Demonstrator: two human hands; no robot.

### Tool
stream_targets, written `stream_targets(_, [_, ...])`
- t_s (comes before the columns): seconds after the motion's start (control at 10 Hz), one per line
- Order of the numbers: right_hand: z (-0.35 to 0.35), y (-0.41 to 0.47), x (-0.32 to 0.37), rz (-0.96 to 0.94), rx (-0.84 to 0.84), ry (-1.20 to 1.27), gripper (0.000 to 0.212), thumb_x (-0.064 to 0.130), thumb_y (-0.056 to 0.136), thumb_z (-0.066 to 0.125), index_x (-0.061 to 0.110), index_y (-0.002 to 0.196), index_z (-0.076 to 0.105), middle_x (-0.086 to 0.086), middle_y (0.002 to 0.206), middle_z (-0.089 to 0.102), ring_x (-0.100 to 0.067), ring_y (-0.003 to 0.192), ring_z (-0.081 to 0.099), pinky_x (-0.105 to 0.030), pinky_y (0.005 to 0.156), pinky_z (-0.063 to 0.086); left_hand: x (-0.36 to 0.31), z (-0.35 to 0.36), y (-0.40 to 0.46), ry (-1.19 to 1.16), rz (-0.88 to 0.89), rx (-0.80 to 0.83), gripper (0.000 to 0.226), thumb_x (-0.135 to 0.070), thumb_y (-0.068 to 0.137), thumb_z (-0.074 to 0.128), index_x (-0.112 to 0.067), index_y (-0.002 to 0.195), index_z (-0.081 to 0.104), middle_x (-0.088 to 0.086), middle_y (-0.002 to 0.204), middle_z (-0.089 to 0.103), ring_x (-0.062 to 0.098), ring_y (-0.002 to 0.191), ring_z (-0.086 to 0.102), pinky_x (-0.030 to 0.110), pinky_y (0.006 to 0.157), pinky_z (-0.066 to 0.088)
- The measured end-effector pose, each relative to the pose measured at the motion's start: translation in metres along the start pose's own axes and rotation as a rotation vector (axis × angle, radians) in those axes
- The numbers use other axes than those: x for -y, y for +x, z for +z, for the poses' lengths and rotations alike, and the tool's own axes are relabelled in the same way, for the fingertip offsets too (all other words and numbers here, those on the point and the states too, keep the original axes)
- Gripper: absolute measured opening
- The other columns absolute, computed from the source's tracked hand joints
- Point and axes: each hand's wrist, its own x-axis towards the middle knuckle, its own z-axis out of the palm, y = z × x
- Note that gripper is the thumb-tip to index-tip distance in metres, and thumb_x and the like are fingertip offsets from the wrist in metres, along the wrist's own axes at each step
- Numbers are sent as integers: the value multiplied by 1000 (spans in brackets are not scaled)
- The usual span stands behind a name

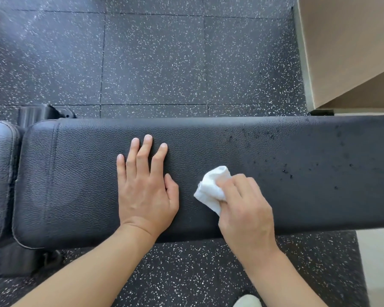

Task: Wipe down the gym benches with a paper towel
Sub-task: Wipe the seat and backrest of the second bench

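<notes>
Wiping step in hand: right hand (244, 209) clutching a bunched paper towel (213, 187) on the black bench pad (75, 173), centre frame; left hand (145, 185) flat, fingers spread, bracing; next stroke likely rightward over the dark specks (286, 171).

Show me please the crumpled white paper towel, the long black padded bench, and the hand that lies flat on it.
crumpled white paper towel (211, 187), head view, on its bunched middle.
long black padded bench (75, 173), head view, on bare textured padding.
left hand (145, 191), head view, on the back of the hand.
</notes>
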Motion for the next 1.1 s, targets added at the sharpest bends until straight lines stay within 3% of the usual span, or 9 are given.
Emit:
stream_targets(0.2, [20,65,-3,66,-124,-1,9,4,81,64,6,90,62,-8,84,55,-28,72,53,-32,52,33,-1,0,2,3,-2,-1,62,-31,91,44,-16,151,46,13,165,36,37,157,25,59,128,17])
stream_targets(0.4, [36,149,-6,197,-109,7,29,39,99,63,12,87,60,-6,84,61,-33,74,61,-33,59,28,0,0,0,6,-2,3,62,-31,91,44,-17,151,46,13,165,36,37,157,25,59,128,17])
stream_targets(0.6, [23,100,3,106,-147,71,35,33,93,71,22,77,42,1,72,50,-28,62,54,-31,52,28,-1,-1,1,2,-7,8,62,-31,91,44,-17,151,47,12,165,36,36,158,25,59,128,17])
stream_targets(0.7, [20,34,11,-20,-115,63,20,29,98,58,21,80,57,3,75,58,-22,63,51,-34,49,40,0,0,1,0,-4,10,62,-31,91,44,-16,151,47,13,166,35,36,158,24,59,128,16])
stream_targets(0.8, [16,-9,3,-196,-48,73,31,27,101,51,19,74,63,3,72,56,-19,60,43,-36,49,42,0,1,0,-2,-7,14,62,-31,91,44,-16,151,46,13,166,35,36,158,24,59,128,16])
stream_targets(0.9, [13,19,-25,-192,-108,-89,22,33,96,64,21,78,68,2,74,60,-23,61,52,-37,52,47,-1,0,1,0,-9,15,62,-31,91,44,-16,152,46,13,166,35,36,158,24,59,128,16])
stream_targets(1.0, [13,83,-47,96,-162,-125,30,36,96,68,15,78,56,-4,72,57,-31,62,57,-35,50,36,0,0,1,4,-6,20,62,-31,91,44,-16,152,46,13,166,35,36,158,23,59,128,16])
stream_targets(1.1, [18,126,-33,303,-167,-8,31,39,96,65,15,79,54,-5,76,60,-33,65,56,-32,57,24,0,0,0,10,-8,23,62,-32,92,43,-16,152,46,13,166,35,36,158,23,59,128,16])
